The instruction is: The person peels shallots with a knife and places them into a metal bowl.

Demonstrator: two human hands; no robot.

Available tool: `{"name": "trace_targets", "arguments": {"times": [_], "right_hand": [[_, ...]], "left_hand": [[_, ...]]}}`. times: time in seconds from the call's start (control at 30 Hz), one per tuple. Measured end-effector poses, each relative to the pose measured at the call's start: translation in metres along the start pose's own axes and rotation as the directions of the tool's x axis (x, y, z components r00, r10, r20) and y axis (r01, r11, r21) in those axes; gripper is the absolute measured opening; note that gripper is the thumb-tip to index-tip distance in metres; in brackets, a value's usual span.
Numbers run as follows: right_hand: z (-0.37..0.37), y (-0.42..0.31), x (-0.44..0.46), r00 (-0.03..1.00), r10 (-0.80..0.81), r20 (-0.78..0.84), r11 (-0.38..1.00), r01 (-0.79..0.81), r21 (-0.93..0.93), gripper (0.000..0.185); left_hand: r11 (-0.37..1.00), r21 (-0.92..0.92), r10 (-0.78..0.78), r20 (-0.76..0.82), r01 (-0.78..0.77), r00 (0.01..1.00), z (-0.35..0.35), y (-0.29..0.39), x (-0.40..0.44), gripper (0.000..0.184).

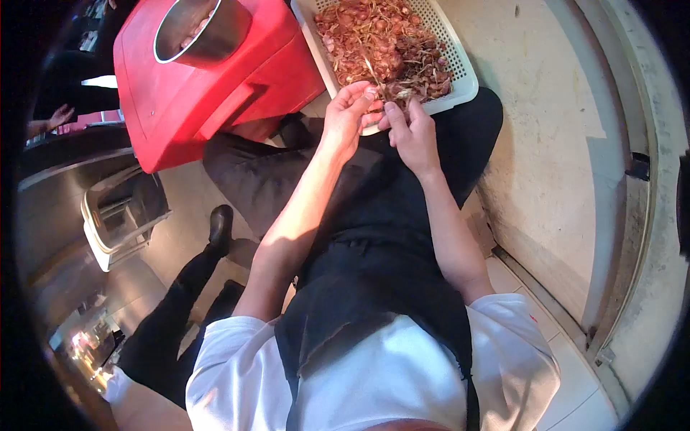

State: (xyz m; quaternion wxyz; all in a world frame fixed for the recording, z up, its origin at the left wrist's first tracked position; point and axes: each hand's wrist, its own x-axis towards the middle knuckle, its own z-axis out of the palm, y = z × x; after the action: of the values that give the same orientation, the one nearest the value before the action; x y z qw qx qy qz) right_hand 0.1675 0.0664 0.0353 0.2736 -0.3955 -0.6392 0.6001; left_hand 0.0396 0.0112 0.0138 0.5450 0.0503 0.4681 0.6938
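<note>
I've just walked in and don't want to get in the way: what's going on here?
A person's left grip and right grip are close together at the near edge of a white, perforated plastic basket, fingering something too small to make out. The basket holds a heap of small, reddish-brown bulbs with dry stems, probably shallots. To the left, a round, silvery metal pot with pale pieces inside stands on a red plastic box.

pot (231, 32): shiny metal | box (169, 97): smooth plastic | basket (464, 70): matt plastic | bulbs (370, 39): papery, rough | apron (374, 280): matt cloth
</note>
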Motion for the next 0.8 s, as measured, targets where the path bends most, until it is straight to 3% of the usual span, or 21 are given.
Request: {"name": "trace_targets", "arguments": {"times": [0.17,0.23,0.37,0.53,0.73,0.8], "right_hand": [[0.001,0.001,0.002,1.0,0.004,-0.013,0.993,-0.005,-0.12,0.027],[-0.001,0.004,0.003,0.998,0.064,-0.013,0.997,-0.065,-0.046,0.026],[-0.006,0.017,0.008,0.984,0.15,-0.099,0.967,-0.125,0.222,0.027],[-0.016,0.018,0.01,0.965,0.245,-0.091,0.95,-0.221,0.218,0.031],[-0.009,0.003,-0.001,0.967,0.255,-0.019,0.925,-0.238,0.296,0.038],[-0.004,0.003,-0.003,0.982,0.189,0.016,0.955,-0.187,0.231,0.042]], "left_hand": [[0.995,0.083,0.05,0.026,-0.052,0.998,0.003,0.0,-0.006,0.024],[0.989,0.136,0.046,0.045,-0.052,0.998,0.001,-0.002,-0.005,0.025],[0.997,-0.07,-0.008,0.143,0.018,0.99,-0.004,-0.002,-0.005,0.027],[0.963,-0.233,-0.084,0.208,0.133,0.975,-0.009,-0.002,0.001,0.028],[0.985,-0.158,-0.029,0.248,0.07,0.968,-0.015,-0.001,0.002,0.028],[0.99,-0.134,-0.022,0.217,0.052,0.976,-0.014,0.001,0.0,0.028]]}}
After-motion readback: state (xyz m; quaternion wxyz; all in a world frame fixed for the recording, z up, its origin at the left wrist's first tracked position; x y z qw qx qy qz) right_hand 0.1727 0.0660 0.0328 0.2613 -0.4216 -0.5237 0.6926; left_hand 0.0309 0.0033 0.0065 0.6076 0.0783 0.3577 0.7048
